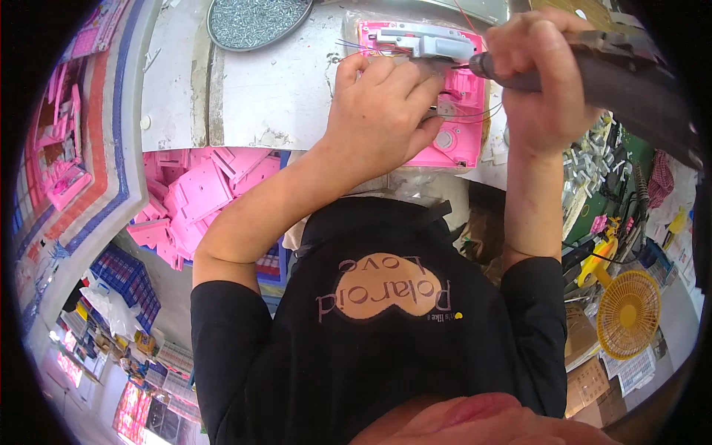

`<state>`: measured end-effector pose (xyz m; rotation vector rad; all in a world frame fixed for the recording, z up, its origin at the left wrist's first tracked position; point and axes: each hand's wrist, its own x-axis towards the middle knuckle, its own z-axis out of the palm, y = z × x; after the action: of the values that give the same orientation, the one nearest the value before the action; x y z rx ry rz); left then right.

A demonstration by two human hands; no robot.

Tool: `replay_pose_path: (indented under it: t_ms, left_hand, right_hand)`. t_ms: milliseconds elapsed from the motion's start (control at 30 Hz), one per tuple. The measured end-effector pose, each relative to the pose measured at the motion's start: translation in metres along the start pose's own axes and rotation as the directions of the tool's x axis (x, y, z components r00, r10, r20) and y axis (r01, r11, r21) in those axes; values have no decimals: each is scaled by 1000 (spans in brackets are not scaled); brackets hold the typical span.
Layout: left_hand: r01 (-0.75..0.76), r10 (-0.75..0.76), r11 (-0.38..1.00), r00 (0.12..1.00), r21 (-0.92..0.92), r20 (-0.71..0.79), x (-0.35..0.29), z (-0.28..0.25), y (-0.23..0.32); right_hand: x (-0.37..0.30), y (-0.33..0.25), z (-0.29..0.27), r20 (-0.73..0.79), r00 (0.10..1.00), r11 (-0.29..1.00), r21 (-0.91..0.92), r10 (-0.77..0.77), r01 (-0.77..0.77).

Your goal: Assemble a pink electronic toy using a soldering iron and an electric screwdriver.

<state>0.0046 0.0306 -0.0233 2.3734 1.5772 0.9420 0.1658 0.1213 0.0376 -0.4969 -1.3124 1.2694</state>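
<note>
— Where lay the pink housing (456,111)?
— At the near edge of the workbench (282,89), toward its right side, flat, with a grey part (426,43) across its far end.
— And the left hand (382,111)?
— Pressed down on the housing's left half, fingers curled, seemingly pinching a small metal piece, though hard to tell under the knuckles.
— The right hand (541,81)?
— Closed around a powered screwdriver (593,70), long axis running right to left, tip aimed just past the left fingertips, over the housing's far part.
— Nearer of the two?
— Left, already touching; right above and beside.
— Anything else?
— Round tray of screws (256,21) at the far edge, pink shells (196,200) heaped below the near edge
</note>
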Motion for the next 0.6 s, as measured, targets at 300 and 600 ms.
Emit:
replay_pose_path:
  t_ms: [300, 600]
  left_hand:
    - [-38, 36, 997, 999, 71, 35, 3, -2, 3]
    - [-45, 48, 996, 998, -71, 46, 9, -13, -3]
  right_hand:
    - [-8, -19, -30, 94, 996, 993, 114, 1, -12]
    - [15, -61, -20, -268, 944, 862, -506, -194, 34]
